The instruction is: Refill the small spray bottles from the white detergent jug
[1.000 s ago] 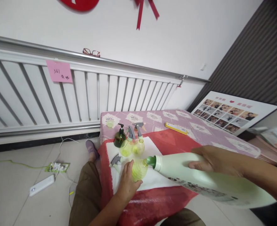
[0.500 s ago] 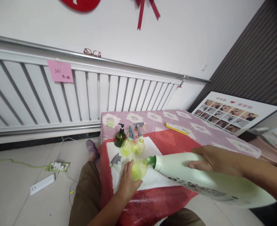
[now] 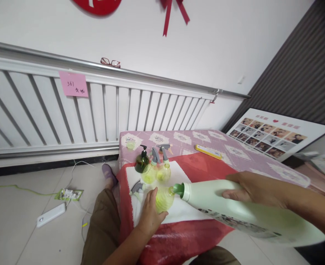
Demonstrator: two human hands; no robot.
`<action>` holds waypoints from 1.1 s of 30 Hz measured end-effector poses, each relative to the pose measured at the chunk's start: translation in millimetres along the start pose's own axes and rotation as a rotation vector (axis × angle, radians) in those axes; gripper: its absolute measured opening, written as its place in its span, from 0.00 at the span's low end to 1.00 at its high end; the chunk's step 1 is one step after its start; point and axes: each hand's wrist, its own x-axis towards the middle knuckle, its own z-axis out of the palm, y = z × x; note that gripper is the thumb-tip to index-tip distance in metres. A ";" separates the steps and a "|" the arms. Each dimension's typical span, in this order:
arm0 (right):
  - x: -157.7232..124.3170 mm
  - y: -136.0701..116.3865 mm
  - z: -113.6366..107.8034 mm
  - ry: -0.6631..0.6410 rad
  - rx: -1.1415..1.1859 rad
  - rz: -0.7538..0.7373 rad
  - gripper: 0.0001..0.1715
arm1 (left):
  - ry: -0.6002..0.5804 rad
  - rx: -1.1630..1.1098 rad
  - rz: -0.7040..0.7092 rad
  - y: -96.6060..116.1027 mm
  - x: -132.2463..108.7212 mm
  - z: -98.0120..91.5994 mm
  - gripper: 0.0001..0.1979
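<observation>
My left hand (image 3: 151, 215) is closed round the side of a round yellow-green spray bottle (image 3: 164, 200) with its top off, on a white cloth (image 3: 183, 212). My right hand (image 3: 241, 189) grips a large pale green jug (image 3: 206, 195), tipped almost level. The jug's green spout (image 3: 179, 189) meets the bottle's mouth; I cannot make out any liquid running. Left of my left hand lies a loose grey spray head (image 3: 136, 187). Behind stand two yellow-green spray bottles with grey triggers, one the nearer-left bottle (image 3: 149, 173), and a dark green pump bottle (image 3: 142, 161).
A red cloth (image 3: 203, 169) and a purple patterned cover (image 3: 184, 138) lie over the table. A yellow box (image 3: 208, 151) rests toward the back. The radiator (image 3: 109, 110) runs behind. On the floor are a white power bank-like box (image 3: 51, 214) and cables.
The whole view has shifted slightly. Both hands, the bottle and the tilted jug keep the same places relative to each other.
</observation>
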 end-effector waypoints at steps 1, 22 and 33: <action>-0.1 -1.0 -0.5 -0.001 0.001 0.001 0.26 | 0.002 0.002 0.004 0.1 -0.1 -0.2 0.43; 1.1 5.1 2.1 -0.006 0.072 -0.016 0.23 | 0.045 -0.025 0.006 -1.3 -1.7 2.3 0.43; -1.5 -1.8 0.5 0.043 0.024 0.003 0.24 | 0.039 -0.008 0.032 -6.5 -1.1 4.6 0.43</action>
